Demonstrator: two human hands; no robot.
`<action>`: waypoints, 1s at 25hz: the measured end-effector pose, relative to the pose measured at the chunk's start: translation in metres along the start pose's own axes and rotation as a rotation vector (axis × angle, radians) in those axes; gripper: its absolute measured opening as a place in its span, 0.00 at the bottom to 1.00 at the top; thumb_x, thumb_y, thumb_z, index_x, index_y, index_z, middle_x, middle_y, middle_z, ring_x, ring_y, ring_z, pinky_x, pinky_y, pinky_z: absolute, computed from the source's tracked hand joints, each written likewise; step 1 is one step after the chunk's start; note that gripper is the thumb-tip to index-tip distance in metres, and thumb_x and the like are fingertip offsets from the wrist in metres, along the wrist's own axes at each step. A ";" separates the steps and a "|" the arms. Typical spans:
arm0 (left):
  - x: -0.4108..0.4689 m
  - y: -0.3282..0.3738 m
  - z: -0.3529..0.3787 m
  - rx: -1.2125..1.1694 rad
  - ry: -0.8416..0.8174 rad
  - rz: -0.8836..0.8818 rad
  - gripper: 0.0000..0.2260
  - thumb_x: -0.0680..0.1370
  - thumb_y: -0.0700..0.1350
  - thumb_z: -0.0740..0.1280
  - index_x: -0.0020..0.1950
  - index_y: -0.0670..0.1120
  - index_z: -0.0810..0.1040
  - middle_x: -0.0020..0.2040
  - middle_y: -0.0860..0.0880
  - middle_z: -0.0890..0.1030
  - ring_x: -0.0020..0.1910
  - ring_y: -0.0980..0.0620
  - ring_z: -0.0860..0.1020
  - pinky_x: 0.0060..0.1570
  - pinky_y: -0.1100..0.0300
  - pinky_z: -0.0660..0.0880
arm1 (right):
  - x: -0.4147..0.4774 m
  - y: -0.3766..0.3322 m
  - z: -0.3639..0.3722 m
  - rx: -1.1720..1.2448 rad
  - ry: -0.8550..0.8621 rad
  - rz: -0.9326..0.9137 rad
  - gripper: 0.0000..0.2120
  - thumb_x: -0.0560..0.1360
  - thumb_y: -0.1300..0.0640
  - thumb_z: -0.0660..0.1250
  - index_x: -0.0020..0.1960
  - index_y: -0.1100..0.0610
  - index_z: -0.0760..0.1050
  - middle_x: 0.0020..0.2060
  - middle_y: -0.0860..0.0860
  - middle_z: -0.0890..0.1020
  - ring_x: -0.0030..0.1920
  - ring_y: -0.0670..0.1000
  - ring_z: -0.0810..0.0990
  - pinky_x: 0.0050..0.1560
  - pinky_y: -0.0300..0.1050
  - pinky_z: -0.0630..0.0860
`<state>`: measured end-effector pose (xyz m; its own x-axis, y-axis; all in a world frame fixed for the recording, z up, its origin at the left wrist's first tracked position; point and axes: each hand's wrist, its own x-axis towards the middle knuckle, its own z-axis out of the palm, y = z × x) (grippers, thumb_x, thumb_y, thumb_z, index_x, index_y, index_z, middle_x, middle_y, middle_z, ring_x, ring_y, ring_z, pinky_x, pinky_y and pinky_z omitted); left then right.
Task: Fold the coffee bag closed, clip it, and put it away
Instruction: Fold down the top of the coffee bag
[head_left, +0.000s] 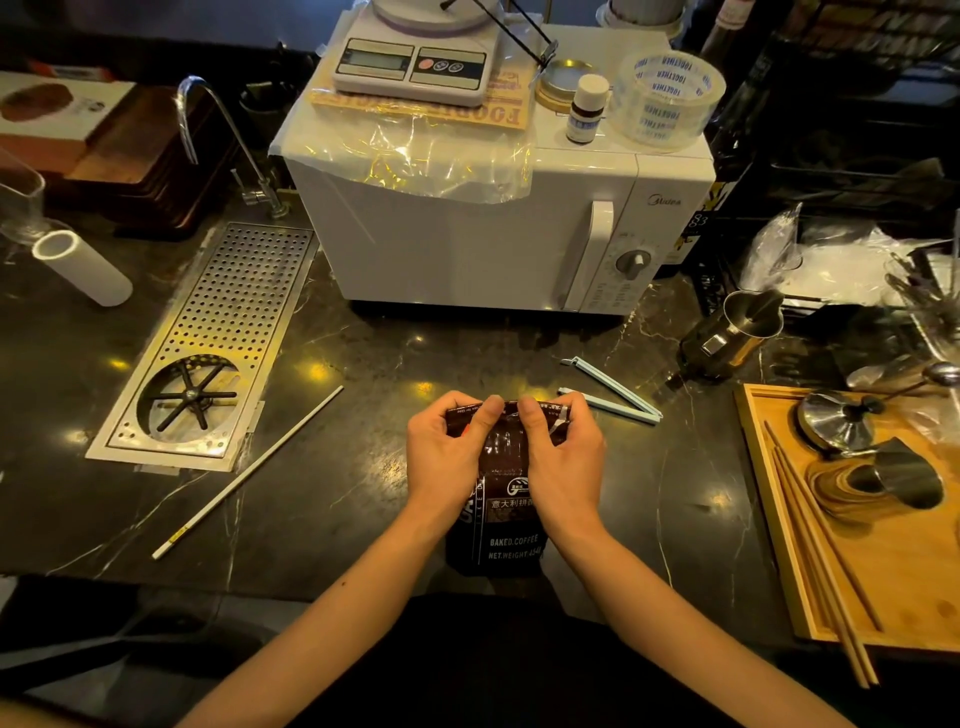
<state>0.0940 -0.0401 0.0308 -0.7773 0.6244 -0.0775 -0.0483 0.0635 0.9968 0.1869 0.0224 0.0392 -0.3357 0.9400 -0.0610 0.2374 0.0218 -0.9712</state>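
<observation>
A dark brown coffee bag (505, 525) with white print stands at the near edge of the black marble counter (363, 467). My left hand (447, 449) grips the bag's top left corner and my right hand (561, 449) grips its top right, thumbs pressed on the folded top strip. A pale blue bag clip (613, 389) lies hinged wide apart on the counter just right of and beyond my right hand.
A white microwave (467, 234) stands behind the bag, with a scale (415, 65) and tape roll (667, 98) on top. A perforated steel rinser tray (218, 338) and a white stick (244, 473) lie left. A steel pitcher (732, 332) and a wooden tray (779, 519) sit right.
</observation>
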 end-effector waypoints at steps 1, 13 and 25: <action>0.001 0.000 0.000 -0.003 -0.007 0.006 0.08 0.74 0.47 0.72 0.37 0.44 0.80 0.33 0.50 0.82 0.34 0.54 0.80 0.36 0.58 0.77 | 0.000 -0.001 0.000 -0.003 0.001 -0.004 0.13 0.76 0.49 0.67 0.40 0.55 0.71 0.33 0.48 0.79 0.34 0.42 0.77 0.38 0.39 0.75; 0.005 -0.002 0.001 0.096 -0.027 0.015 0.13 0.82 0.47 0.61 0.43 0.43 0.80 0.37 0.45 0.83 0.36 0.55 0.80 0.37 0.58 0.77 | 0.007 0.000 0.001 -0.069 0.020 -0.046 0.15 0.81 0.51 0.58 0.42 0.58 0.74 0.33 0.47 0.78 0.35 0.40 0.75 0.36 0.30 0.70; 0.007 -0.005 0.001 0.103 0.004 -0.022 0.32 0.78 0.63 0.55 0.43 0.31 0.74 0.40 0.29 0.78 0.36 0.35 0.78 0.42 0.36 0.76 | 0.010 0.000 0.004 -0.031 0.043 0.042 0.20 0.82 0.51 0.55 0.36 0.60 0.68 0.30 0.49 0.72 0.31 0.43 0.68 0.33 0.39 0.67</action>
<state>0.0892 -0.0351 0.0251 -0.7791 0.6190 -0.0986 -0.0006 0.1565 0.9877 0.1797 0.0302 0.0373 -0.2860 0.9539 -0.0906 0.2786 -0.0077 -0.9604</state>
